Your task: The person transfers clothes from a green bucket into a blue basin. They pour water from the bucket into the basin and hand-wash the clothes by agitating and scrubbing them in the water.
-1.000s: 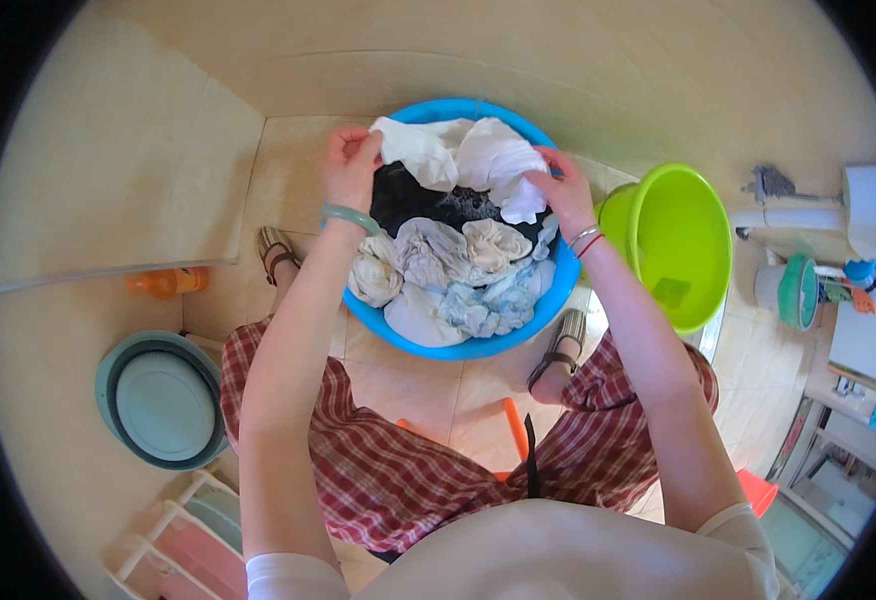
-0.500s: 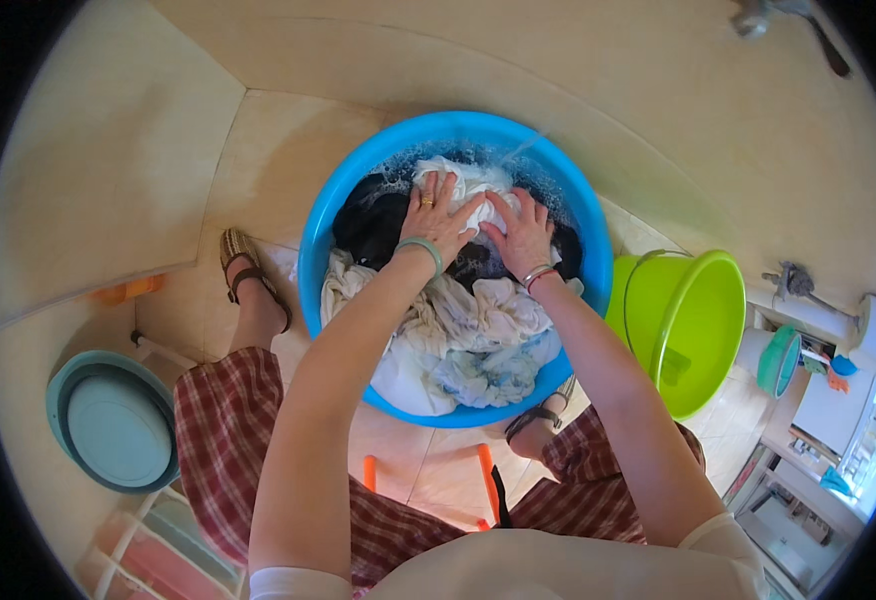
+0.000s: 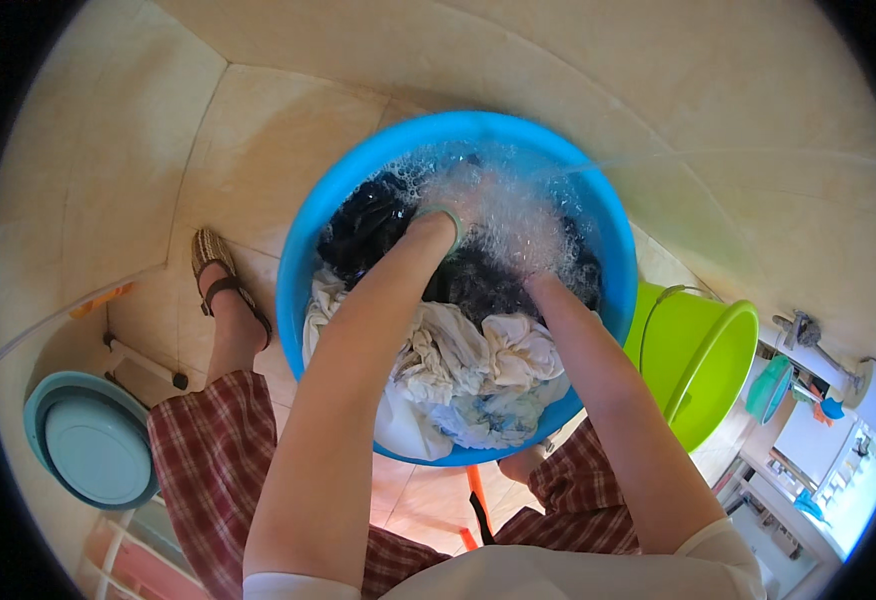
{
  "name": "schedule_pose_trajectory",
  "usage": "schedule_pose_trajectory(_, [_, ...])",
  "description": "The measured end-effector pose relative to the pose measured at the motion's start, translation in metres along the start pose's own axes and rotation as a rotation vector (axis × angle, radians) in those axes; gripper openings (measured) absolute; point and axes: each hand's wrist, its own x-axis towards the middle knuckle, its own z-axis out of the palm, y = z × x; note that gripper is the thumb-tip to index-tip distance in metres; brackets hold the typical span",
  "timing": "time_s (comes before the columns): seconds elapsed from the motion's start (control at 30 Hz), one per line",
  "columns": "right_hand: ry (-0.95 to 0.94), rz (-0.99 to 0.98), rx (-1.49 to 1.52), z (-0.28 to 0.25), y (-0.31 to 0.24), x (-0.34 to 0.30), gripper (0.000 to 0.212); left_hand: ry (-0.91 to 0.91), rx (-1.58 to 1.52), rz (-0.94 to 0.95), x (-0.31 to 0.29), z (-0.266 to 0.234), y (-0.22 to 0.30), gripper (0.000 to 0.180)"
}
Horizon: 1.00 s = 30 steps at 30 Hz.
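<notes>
A large blue tub [image 3: 296,235] holds sudsy water and laundry. Both hands are sunk in the foaming water at its far side, their fingers blurred by bubbles. My left hand [image 3: 461,192], with a pale green bangle at its wrist, is farther in. To the right, my right hand [image 3: 536,240] is mostly hidden under froth. Around them lie dark clothes [image 3: 363,230]; whether either hand grips cloth cannot be seen. Cream and white garments [image 3: 448,350] are heaped on the tub's near side, with a pale bluish cloth [image 3: 503,415] among them.
A lime green bucket [image 3: 703,365] stands tilted-looking to the right of the tub. Grey-blue basins [image 3: 98,440] are stacked at the left. A thin water stream [image 3: 718,152] arcs in from the right. Orange stool legs [image 3: 475,500] show below, and tiled walls [image 3: 328,40] close in the far side.
My hands have pushed down from on top of the white cloth into the water. The white cloth is out of sight, and froth has spread. The view has shifted slightly.
</notes>
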Motion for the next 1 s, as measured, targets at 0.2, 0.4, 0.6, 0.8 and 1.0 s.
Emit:
schedule_pose_trajectory(0.2, [0.311,-0.027,0.303,-0.034,-0.003,-0.013,0.028,0.655,0.101,0.357,-0.059,0.023,0.014,0.042])
schedule_pose_trajectory(0.4, [0.585,-0.284,0.788,-0.119,-0.039,-0.098,0.013,0.412,-1.282,0.332,-0.108,0.042,0.005,0.059])
schedule_pose_trajectory(0.6, [0.603,-0.636,0.638,-0.179,-0.084,-0.210,0.014,-0.425,-1.890,0.438,-0.123,0.006,0.003,0.049])
schedule_pose_trajectory(0.8, [0.690,-0.639,0.539,-0.158,-0.105,-0.226,0.044,-0.697,-2.006,0.379,-0.153,0.022,0.021,0.068])
schedule_pose_trajectory(1.0, [0.824,-0.464,0.592,-0.156,-0.109,-0.207,0.036,-0.666,-1.987,0.389,-0.171,0.028,0.034,0.049])
